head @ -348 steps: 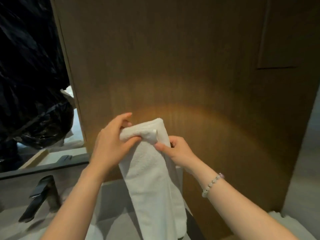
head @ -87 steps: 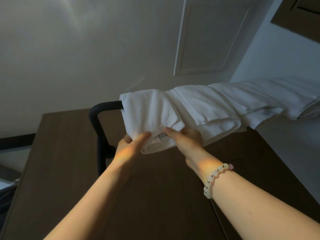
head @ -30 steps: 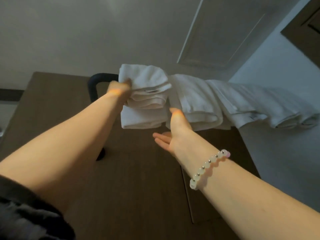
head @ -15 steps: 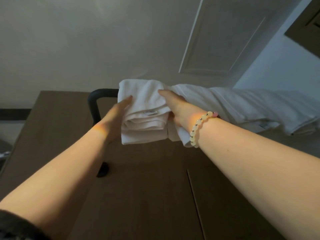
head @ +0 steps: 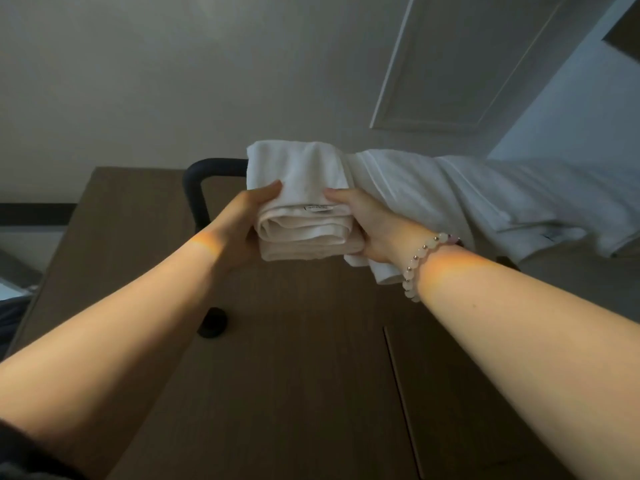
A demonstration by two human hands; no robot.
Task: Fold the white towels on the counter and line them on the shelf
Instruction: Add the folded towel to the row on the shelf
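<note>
A small stack of folded white towels (head: 301, 202) sits at the left end of a black metal shelf rail (head: 197, 181), high up, seen from below. My left hand (head: 242, 223) grips the stack's left side, thumb on top. My right hand (head: 367, 223), with a bead bracelet on its wrist, grips the right side, thumb on top. Further folded white towels (head: 433, 199) lie in a row to the right along the shelf.
A brown wooden cabinet front (head: 277, 358) fills the lower view, with a door seam at the right. The rail's black wall mount (head: 213, 322) sits on it. A grey ceiling with a framed panel (head: 460, 64) is above.
Both hands have slid down from the top of the stack to its two sides and now clasp it. The stack sits squarer on the rail than a second ago.
</note>
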